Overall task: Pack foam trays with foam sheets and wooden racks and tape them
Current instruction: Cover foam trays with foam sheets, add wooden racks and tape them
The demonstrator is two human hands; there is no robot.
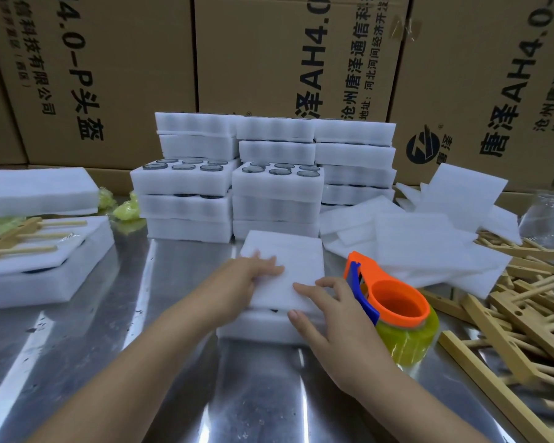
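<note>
A white foam sheet (288,266) lies on top of a foam tray (256,327) at the middle of the metal table. My left hand (253,270) rests flat on the sheet's left edge. My right hand (320,308) presses the sheet's near right corner with straight fingers. An orange and blue tape dispenser (394,302) with a yellowish tape roll stands just right of the tray, beside my right hand. Wooden racks (522,318) lie in a loose heap at the right. Loose foam sheets (413,241) are piled behind the dispenser.
Stacks of filled foam trays (231,187) stand behind the work spot, before tall cardboard boxes (295,59). At the left, a packed tray (42,263) carries a wooden rack, with a foam block (39,190) and yellow-green tape scraps (127,209) behind it.
</note>
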